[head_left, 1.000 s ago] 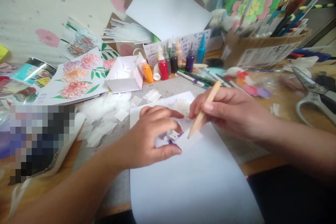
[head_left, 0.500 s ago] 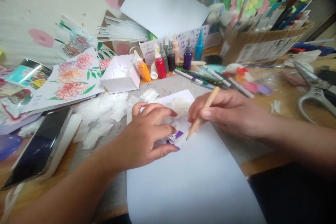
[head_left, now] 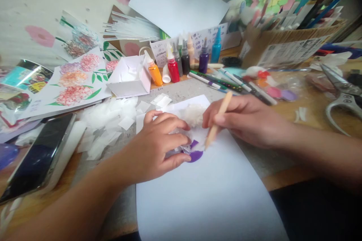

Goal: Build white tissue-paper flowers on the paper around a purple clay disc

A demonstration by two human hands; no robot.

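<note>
Held at a slant in my right hand (head_left: 243, 120) is a plain wooden pencil (head_left: 220, 118), its lower tip beside a small purple disc (head_left: 195, 156) on a large white sheet of paper (head_left: 203, 196). Small white paper pieces (head_left: 186, 150) lie on the disc, partly hidden under my fingers. My left hand (head_left: 158, 145) rests on the sheet with fingers spread and curved around the disc, its thumb touching the disc's edge. Behind both hands, a pale fluffy cluster (head_left: 194, 115) sits on the sheet.
Loose white paper squares (head_left: 113, 124) are heaped left of the sheet, near a phone (head_left: 39, 154). Paint bottles (head_left: 172, 67) and an open white box (head_left: 128, 77) stand behind. Pens (head_left: 226, 83) lie at the back. Scissors (head_left: 343, 98) and a cardboard box of brushes (head_left: 294, 47) are at the right.
More of the purple disc shows beside my left thumb. The pencil tip has shifted slightly right, and my left hand stays nearly in place. The camera view has moved a little.
</note>
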